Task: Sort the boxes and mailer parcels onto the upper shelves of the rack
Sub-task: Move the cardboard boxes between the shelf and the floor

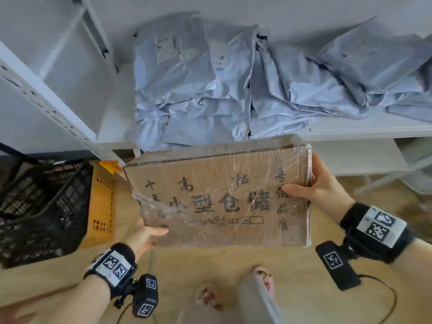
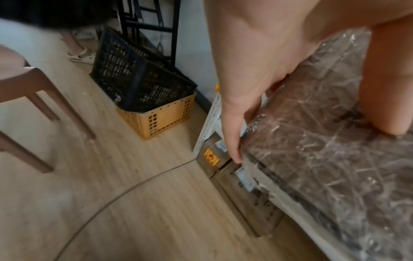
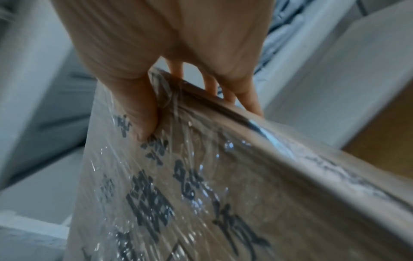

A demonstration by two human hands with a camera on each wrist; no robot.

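While both hands carry it, one cardboard box is clear of the floor in front of the rack; the views follow in turn.

Head view, box: the cardboard box point(image 1: 222, 197), wrapped in clear film with its printed face up, hangs between the two hands, its far edge just short of the shelf lip.
Head view, left hand: the left hand point(image 1: 146, 237) takes the near left corner, thumb on top and fingers hidden beneath, probably bearing the weight from below.
Head view, right hand: the right hand point(image 1: 320, 183) clasps the right end, thumb flat on the printed face and fingers out of sight round the side, which likely steadies the load against tipping.
Head view, shelf: beyond the fingertips the white shelf point(image 1: 350, 129) holds heaped grey mailer parcels point(image 1: 198, 85), so the box seems meant for another level; which one cannot be told.
Head view, floor: left of the left hand a black crate point(image 1: 44, 206) sits nested in a yellow crate point(image 1: 102, 202).

Left wrist view, grip: fingers point(image 2: 232, 127) run down the box's point(image 2: 324, 167) side edge while the thumb presses the film-covered face, a pinch across the corner.
Left wrist view, below the fingers: more cartons point(image 2: 243, 187) stand on the wooden floor point(image 2: 134, 203), perhaps waiting to be sorted.

Right wrist view, grip: the thumb point(image 3: 138, 113) lies on the printed face and the fingers point(image 3: 248, 98) curl over the far edge, clamping the wall between them; slippery film may explain so deep a hold.
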